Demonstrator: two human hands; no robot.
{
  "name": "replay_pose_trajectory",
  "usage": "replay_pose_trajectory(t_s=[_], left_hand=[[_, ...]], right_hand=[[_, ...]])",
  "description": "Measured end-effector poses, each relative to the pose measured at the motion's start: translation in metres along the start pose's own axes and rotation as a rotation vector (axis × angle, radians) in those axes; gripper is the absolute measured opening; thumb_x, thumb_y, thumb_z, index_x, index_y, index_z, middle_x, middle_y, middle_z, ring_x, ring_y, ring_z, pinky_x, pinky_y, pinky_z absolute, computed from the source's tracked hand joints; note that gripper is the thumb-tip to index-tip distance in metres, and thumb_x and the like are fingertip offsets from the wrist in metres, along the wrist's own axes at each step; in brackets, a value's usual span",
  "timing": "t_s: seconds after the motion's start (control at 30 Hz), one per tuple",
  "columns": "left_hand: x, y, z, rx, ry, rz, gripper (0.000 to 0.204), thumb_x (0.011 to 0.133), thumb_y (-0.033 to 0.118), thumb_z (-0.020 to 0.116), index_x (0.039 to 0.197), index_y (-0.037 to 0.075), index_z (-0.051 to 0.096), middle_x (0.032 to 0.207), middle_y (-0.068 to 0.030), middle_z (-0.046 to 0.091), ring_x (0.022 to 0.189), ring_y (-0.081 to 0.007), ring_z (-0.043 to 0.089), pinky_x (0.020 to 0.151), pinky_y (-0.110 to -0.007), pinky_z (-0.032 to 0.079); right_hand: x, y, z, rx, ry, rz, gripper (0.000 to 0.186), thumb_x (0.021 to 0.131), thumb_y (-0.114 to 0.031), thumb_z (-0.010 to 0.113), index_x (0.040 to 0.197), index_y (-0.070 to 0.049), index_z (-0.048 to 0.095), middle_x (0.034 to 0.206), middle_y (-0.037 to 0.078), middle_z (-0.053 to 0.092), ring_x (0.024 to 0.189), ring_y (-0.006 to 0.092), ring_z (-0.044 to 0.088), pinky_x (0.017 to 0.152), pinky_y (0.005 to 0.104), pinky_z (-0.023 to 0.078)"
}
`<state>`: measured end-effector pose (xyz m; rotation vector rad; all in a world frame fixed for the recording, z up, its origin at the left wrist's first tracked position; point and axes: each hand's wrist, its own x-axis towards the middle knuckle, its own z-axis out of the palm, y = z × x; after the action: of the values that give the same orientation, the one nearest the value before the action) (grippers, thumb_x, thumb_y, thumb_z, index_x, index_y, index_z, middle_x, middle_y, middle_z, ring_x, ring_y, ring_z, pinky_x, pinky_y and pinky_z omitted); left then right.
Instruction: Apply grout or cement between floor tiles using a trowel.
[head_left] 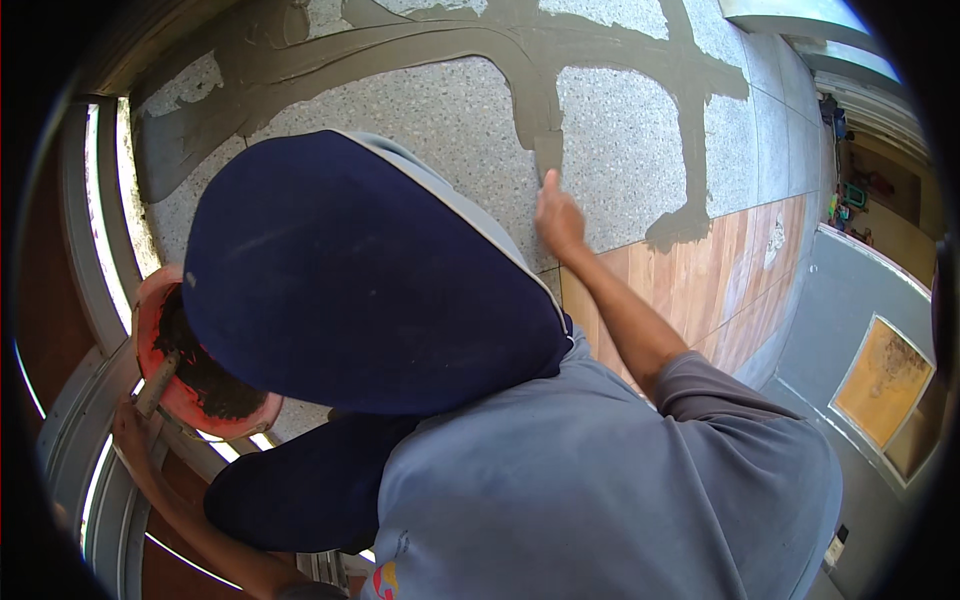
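Nearest the camera: a dark blue cap brim (350, 270) and grey shirt (600, 480) fill the middle and hide much of what lies below.

Left hand (135, 430), low at the left edge, is closed around the rim of an orange pan (150, 310); grip looks firm, fingers partly hidden. The pan is tilted and braced against a metal window frame (90, 400). Inside it: a dark wet heap of mortar (205, 375), with a trowel handle (157, 385) sticking out of it near the hand.

Judged handling: loaded pan is likely heavy and lopsided, contents soft and pasty, prone to slump if tipped further. Rim likely slick with smears; best held at the rim with support beneath, or kept resting on the frame.

Further off: right hand (557, 218) is raised against a speckled grey stone slab (620, 150), fingers loosely curled, one fingertip touching the lower end of a band of grey mortar (545, 120). Holds no tool that I can see. More wet bands (690, 110) cross the slab; fresh, so easily smudged.

Beyond, wood-look tiles (720, 270) to the right.
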<state>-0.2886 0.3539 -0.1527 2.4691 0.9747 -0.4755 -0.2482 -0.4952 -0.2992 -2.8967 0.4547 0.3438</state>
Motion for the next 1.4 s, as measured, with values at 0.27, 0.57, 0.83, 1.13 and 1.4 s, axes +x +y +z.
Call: replay_pose_trajectory(t_s=[0.27, 0.57, 0.83, 1.13, 1.4], left_hand=[[0.005, 0.013, 0.014, -0.059, 0.084, -0.011, 0.049, 0.096, 0.045, 0.056, 0.119, 0.004, 0.069, 0.088, -0.0015, 0.063, 0.077, -0.0103, 0.057, 0.065, -0.026, 0.047], [0.02, -0.02, 0.002, -0.061, -0.023, -0.083, 0.05, 0.096, 0.041, 0.055, 0.13, 0.005, 0.064, 0.103, -0.0057, 0.067, 0.086, -0.0145, 0.06, 0.07, -0.029, 0.05], [0.006, 0.004, 0.008, -0.014, 0.012, -0.005, 0.047, 0.097, 0.038, 0.054, 0.131, 0.007, 0.063, 0.095, -0.0042, 0.064, 0.081, -0.0129, 0.058, 0.068, -0.029, 0.049], [-0.039, 0.031, 0.017, -0.085, 0.085, -0.022, 0.04, 0.097, 0.038, 0.057, 0.115, 0.006, 0.07, 0.081, -0.0007, 0.058, 0.072, -0.0103, 0.051, 0.062, -0.028, 0.043], [-0.079, 0.089, 0.013, -0.09, 0.193, 0.03, 0.04, 0.097, 0.038, 0.058, 0.097, -0.001, 0.068, 0.069, 0.0026, 0.044, 0.066, -0.0085, 0.038, 0.058, -0.028, 0.031]], right_hand=[[-0.057, 0.018, -0.031, 0.085, -0.113, -0.197, 0.045, 0.094, -0.019, 0.052, 0.135, 0.0, 0.047, 0.074, 0.027, 0.064, 0.062, 0.0467, 0.062, 0.058, 0.058, 0.048], [-0.014, 0.044, -0.015, -0.014, -0.157, -0.265, 0.042, 0.094, -0.021, 0.054, 0.133, -0.005, 0.049, 0.072, 0.026, 0.064, 0.065, 0.0464, 0.062, 0.058, 0.0574, 0.048], [0.006, 0.055, -0.079, -0.093, -0.153, -0.332, 0.042, 0.094, -0.022, 0.055, 0.135, -0.011, 0.051, 0.077, 0.024, 0.065, 0.067, 0.0447, 0.062, 0.06, 0.0548, 0.048], [0.02, 0.066, -0.077, -0.245, -0.432, -0.441, 0.044, 0.094, -0.025, 0.055, 0.138, -0.021, 0.051, 0.077, 0.022, 0.065, 0.069, 0.0427, 0.064, 0.061, 0.0538, 0.048], [0.221, -0.238, -0.104, -0.417, -0.139, -1.014, 0.035, 0.099, -0.02, 0.048, 0.132, -0.025, 0.054, 0.085, 0.015, 0.063, 0.079, 0.0332, 0.067, 0.064, 0.0459, 0.052]])
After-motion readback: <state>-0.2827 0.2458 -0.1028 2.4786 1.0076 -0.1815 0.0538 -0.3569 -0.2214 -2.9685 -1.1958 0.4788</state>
